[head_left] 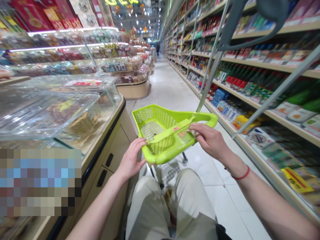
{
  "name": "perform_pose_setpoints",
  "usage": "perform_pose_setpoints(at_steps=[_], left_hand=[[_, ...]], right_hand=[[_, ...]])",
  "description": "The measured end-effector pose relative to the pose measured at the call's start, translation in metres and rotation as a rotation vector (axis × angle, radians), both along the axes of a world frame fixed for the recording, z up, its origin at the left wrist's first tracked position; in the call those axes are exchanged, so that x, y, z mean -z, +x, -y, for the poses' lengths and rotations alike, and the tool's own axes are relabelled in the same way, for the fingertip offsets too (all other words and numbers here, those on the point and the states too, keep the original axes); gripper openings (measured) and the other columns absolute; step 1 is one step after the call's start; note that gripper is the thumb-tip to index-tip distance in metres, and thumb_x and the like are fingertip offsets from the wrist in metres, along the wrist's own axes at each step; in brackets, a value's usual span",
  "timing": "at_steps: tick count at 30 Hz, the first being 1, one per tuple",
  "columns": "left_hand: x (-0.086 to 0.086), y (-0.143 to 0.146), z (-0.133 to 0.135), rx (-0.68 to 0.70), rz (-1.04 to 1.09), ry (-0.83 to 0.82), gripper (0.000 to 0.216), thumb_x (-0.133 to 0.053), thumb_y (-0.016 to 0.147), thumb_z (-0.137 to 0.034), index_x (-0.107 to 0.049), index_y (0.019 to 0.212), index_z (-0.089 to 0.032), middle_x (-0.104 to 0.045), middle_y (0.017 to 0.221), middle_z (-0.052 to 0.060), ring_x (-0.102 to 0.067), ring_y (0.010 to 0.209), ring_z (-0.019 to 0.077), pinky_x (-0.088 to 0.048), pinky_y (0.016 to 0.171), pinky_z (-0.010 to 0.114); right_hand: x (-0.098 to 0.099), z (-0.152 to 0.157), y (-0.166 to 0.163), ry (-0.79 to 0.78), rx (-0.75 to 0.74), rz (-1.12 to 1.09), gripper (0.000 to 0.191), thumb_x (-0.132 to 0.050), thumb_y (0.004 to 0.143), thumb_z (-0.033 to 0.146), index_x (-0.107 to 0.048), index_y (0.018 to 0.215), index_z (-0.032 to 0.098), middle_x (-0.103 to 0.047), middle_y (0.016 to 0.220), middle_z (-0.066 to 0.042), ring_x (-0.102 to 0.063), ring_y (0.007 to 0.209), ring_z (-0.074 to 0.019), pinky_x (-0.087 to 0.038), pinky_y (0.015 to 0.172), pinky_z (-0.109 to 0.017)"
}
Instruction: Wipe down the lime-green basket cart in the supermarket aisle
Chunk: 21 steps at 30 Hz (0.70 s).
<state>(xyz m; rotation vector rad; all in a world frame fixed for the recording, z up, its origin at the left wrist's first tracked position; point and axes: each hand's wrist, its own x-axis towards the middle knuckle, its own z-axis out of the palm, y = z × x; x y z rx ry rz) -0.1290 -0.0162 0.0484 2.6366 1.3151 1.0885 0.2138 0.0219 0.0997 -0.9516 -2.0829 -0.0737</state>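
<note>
A lime-green plastic shopping cart [163, 157] stands in front of my knees, with a perforated basket and a folded flap across it. My left hand [133, 155] grips the left corner of its rim, fingers over the top and thumb lower down. On the right side, my right hand [208, 138] is closed over the handle edge, its fingertips by the printed label [184, 135]. Whether anything small is also between those fingertips, I cannot make out. The visible part of the basket shows only its lattice bottom and sides.
Close on the left runs a food counter [117, 125] with clear covers and a dark edge. Tall shelves [250, 100] of bottles and packets line the right. A tiled aisle [170, 76] leads ahead, with a distant person [157, 49]. Packaged-goods displays [132, 86] stand ahead left.
</note>
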Motion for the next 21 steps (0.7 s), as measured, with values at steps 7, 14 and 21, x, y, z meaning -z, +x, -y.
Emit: perform_pose_setpoints(at_steps=[7, 14, 21], left_hand=[[-0.027, -0.059, 0.021, -0.167, -0.108, -0.002, 0.072, -0.074, 0.072, -0.049, -0.044, 0.132, -0.021, -0.053, 0.139, 0.014, -0.051, 0.129, 0.0303, -0.044, 0.109, 0.049], [-0.053, -0.048, 0.054, -0.318, -0.243, 0.251, 0.067, -0.070, 0.079, -0.054, -0.048, 0.133, -0.021, -0.061, 0.130, 0.013, -0.056, 0.123, 0.0293, -0.035, 0.115, 0.053], [-0.050, -0.006, 0.046, -0.315, -0.390, 0.201, 0.072, -0.056, 0.086, -0.061, -0.043, 0.142, -0.016, -0.068, 0.109, 0.011, -0.061, 0.101, 0.0279, -0.046, 0.098, 0.045]], right_hand=[[0.004, 0.015, -0.009, 0.043, 0.122, -0.006, 0.031, -0.045, 0.089, 0.013, -0.059, 0.116, 0.019, -0.071, 0.105, -0.008, -0.069, 0.094, -0.0212, -0.055, 0.082, -0.034], [0.015, 0.031, -0.041, 0.151, 0.089, 0.033, 0.028, -0.047, 0.082, 0.009, -0.060, 0.104, 0.020, -0.070, 0.094, -0.005, -0.066, 0.082, -0.0207, -0.052, 0.076, -0.034], [0.013, 0.033, -0.051, 0.145, 0.181, 0.013, 0.031, -0.047, 0.086, 0.011, -0.056, 0.114, 0.019, -0.070, 0.096, -0.007, -0.067, 0.085, -0.0230, -0.054, 0.076, -0.036]])
